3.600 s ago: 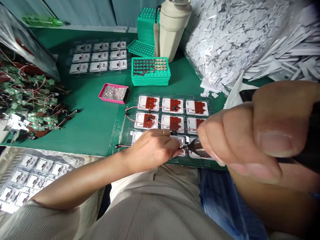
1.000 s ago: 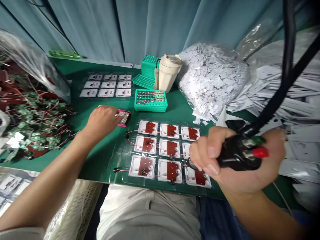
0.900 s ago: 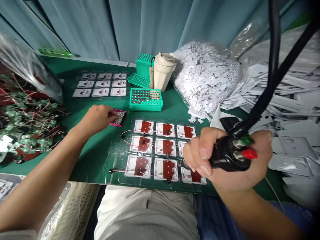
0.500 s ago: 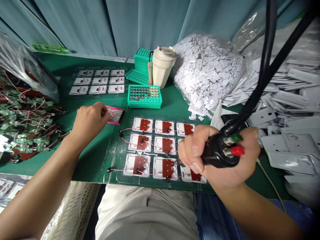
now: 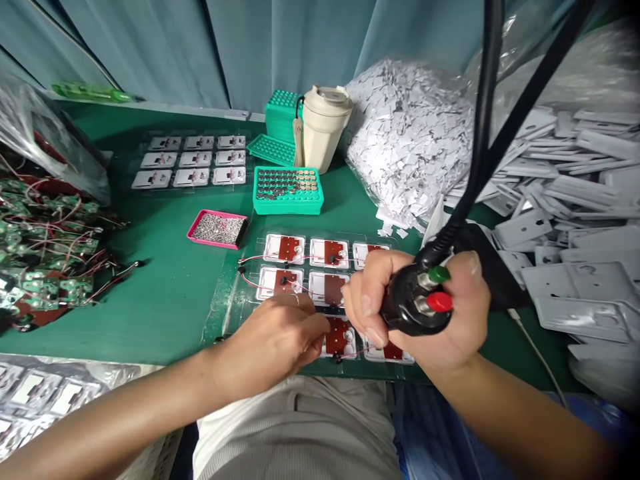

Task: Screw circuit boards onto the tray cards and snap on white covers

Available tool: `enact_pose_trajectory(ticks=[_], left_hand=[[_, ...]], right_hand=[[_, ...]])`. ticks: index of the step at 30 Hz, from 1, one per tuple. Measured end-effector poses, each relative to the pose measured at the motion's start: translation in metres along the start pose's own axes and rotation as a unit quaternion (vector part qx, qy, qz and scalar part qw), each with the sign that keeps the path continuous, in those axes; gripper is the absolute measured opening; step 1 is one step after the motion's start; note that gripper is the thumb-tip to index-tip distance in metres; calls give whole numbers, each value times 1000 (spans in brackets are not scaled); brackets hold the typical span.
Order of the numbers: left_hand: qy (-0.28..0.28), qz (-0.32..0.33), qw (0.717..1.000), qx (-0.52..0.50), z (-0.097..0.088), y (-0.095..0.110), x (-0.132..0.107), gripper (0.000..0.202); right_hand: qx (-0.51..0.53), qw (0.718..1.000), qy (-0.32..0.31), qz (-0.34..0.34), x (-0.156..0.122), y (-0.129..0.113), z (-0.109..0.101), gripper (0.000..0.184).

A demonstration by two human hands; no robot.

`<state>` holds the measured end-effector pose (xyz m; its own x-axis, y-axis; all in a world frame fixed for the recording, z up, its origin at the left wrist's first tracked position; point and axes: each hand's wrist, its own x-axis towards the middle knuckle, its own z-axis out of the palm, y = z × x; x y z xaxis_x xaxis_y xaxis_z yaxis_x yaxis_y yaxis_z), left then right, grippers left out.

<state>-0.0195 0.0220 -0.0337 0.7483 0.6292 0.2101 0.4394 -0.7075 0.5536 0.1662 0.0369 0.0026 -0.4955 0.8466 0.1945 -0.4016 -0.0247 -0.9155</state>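
My right hand (image 5: 457, 333) is wrapped round a black electric screwdriver (image 5: 407, 303) with a green and a red cap on its end and thick black cables rising from it. My left hand (image 5: 283, 333) is closed in a pinch over the front row of a clear plastic tray (image 5: 235, 310); anything between its fingertips is hidden. In that tray sit white square cases with brown circuit boards (image 5: 334, 252), thin red wires and small black round parts. Both hands cover some of the cases. Left of the tray lies a pink box (image 5: 193, 235) of tiny silver pieces, seemingly screws.
Behind stand a green holder of button cells (image 5: 287, 203) and a cream cup (image 5: 325, 123). A second tray of white cases (image 5: 193, 159) lies back left. Wired green circuit boards (image 5: 60, 260) heap at left. A bag of white scraps (image 5: 407, 133) and piled white casings (image 5: 590, 253) fill the right.
My left hand has moved from the pink box, right and toward me, to the front row of cases. My right hand has shifted slightly left with the electric screwdriver.
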Motion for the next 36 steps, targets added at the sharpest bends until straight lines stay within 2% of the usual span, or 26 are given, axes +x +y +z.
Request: enact_pose_trajectory(ticks=[3, 8, 10, 13, 16, 18, 22, 25, 32, 36], left_hand=[[-5, -4, 1000, 4, 5, -4, 0, 23], [-29, -28, 999, 15, -1, -6, 2, 23], [-34, -40, 999, 8, -4, -5, 5, 24], [-2, -50, 999, 3, -6, -5, 12, 27], [25, -25, 999, 16, -3, -7, 17, 31], [27, 0, 999, 27, 1, -10, 20, 30], [50, 2, 998, 31, 5, -15, 22, 26], [60, -10, 998, -1, 4, -17, 24, 25], [89, -23, 996, -7, 1, -18, 26, 26], [62, -74, 995, 28, -8, -23, 26, 26]], right_hand=[[2, 999, -32, 7, -1, 0, -2, 54], [0, 997, -75, 18, 4, -10, -5, 63], [4, 998, -62, 19, 6, -15, -4, 63], [32, 998, -42, -20, 10, -15, -2, 66], [40, 998, -9, -40, 15, -13, -2, 64], [31, 999, 13, -25, 18, -17, -3, 61], [36, 999, 0, 0, 18, -34, -6, 59], [35, 999, -8, -14, 17, -40, -7, 63], [6, 999, 31, -33, 25, -34, -2, 63], [-14, 995, 74, -58, 30, -22, -7, 68]])
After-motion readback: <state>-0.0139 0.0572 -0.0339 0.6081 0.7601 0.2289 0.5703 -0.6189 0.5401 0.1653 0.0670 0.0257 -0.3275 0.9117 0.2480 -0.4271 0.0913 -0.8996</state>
